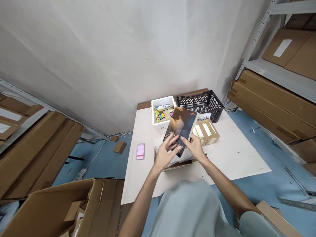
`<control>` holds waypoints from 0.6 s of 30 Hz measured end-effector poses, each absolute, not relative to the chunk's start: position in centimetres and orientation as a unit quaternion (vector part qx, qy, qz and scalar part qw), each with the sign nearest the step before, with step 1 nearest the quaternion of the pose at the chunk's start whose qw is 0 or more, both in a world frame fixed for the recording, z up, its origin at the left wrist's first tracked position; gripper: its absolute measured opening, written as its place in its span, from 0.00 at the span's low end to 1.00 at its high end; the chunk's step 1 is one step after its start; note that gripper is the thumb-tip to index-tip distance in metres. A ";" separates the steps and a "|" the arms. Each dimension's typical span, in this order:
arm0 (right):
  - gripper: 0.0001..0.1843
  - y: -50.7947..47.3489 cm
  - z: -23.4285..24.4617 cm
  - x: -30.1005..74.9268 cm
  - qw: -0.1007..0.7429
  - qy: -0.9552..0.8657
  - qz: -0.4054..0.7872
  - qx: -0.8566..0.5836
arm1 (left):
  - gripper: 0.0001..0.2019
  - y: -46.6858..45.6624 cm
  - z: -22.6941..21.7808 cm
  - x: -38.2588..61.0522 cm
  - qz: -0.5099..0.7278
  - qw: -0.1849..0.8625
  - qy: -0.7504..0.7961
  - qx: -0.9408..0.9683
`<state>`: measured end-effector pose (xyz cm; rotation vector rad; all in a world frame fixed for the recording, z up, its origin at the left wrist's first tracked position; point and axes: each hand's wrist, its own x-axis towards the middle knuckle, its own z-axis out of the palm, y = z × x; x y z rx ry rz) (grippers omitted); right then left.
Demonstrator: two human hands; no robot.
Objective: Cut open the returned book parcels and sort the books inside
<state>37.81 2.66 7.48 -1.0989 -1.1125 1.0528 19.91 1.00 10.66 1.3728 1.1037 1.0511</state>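
A dark-covered book point(181, 123) is held up, tilted, above the table. My left hand point(166, 151) lies with its fingers across the lower left of the cover. At the lower right edge my right hand point(194, 144) grips the book, thumb on the front and the other fingers behind it. Below the book, an open shallow cardboard box point(177, 167) with white paper inside is partly hidden by my hands. Beyond the book stand a white bin point(161, 128) with several colourful items and small taped cartons point(209, 131) with white labels.
A black plastic crate point(216, 107) stands at the table's back right. A pixelated phone-like object point(140, 151) lies on the white table point(145, 184). A large open carton point(98, 204) is at the lower left. Shelves with long boxes point(274, 105) flank both sides.
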 end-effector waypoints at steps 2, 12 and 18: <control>0.31 3.3 7.5 39.4 0.574 -0.476 0.495 -0.446 | 0.47 2.2 11.0 18.0 0.458 0.473 0.499 0.564; 0.29 3.1 10.5 41.6 0.520 -0.530 0.558 -0.372 | 0.38 3.2 15.6 12.2 0.455 0.490 0.492 0.557; 0.27 4.1 11.0 41.7 0.525 -0.569 0.515 -0.367 | 0.29 2.8 16.5 11.8 0.474 0.418 0.473 0.614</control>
